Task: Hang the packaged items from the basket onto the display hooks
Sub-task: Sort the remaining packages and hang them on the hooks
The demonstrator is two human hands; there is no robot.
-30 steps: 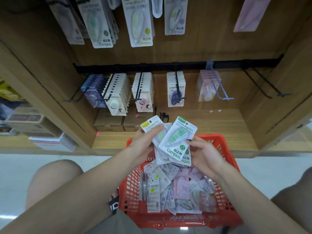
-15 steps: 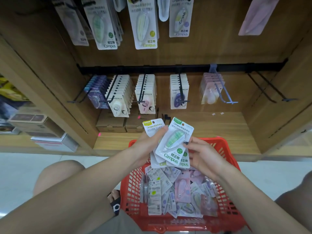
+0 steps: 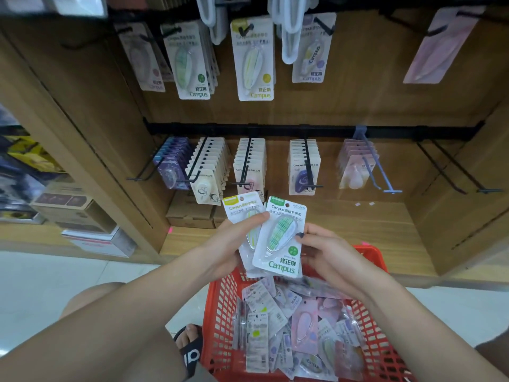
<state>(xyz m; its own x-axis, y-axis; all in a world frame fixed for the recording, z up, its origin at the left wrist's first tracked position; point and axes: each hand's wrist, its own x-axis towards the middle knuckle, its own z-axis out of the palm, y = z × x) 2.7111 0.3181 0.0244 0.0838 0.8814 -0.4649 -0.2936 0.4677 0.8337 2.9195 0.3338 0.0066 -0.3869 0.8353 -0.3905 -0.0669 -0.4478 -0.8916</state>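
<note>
Above the red basket [image 3: 220, 307] I hold a small stack of Campus correction-tape packs. My left hand [image 3: 228, 244] grips the stack, thumb lying across the yellow-topped pack [image 3: 240, 209]. My right hand [image 3: 325, 252] pinches the right edge of the front green-topped pack [image 3: 281, 238]. Several more packs [image 3: 297, 326] lie loose in the basket. On the lower black rail [image 3: 275, 130], hooks carry rows of packs; the blue hook [image 3: 377, 166] holds a few pink ones, and two black hooks [image 3: 454, 172] at the right are bare.
An upper row of hanging packs [image 3: 253, 59] runs across the wooden back panel. Cardboard boxes [image 3: 190, 213] sit on the wooden shelf under the hooks. The left bay holds more boxes [image 3: 71, 210]. A sandalled foot [image 3: 190, 343] is beside the basket.
The view has tilted upward, showing more of the upper hooks. Both hands lifted the stack of packs slightly toward the lower hooks, and the front green pack now stands more upright.
</note>
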